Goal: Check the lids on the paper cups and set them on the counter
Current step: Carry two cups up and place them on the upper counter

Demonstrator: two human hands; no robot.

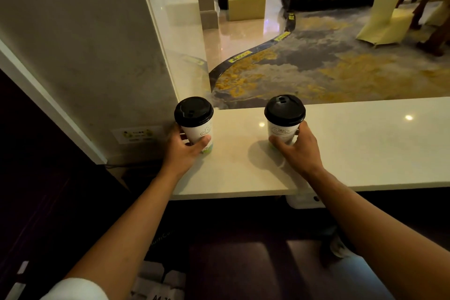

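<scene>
Fingers of left hand [186,147] and right hand [298,147] wrap low on upright cups [198,130] [283,133]; lids [194,111] [285,110] sit directly above, counter [365,143] beneath.

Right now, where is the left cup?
In the head view, the left cup stands at the counter's left end beside the wall, gripped by the left hand.

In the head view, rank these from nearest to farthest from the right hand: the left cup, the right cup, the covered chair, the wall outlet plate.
1. right cup: inside the grip of the right hand.
2. left cup: across the counter, in the left hand.
3. wall outlet plate: on the wall beyond the left cup.
4. covered chair: far across the room, upper right.
</scene>
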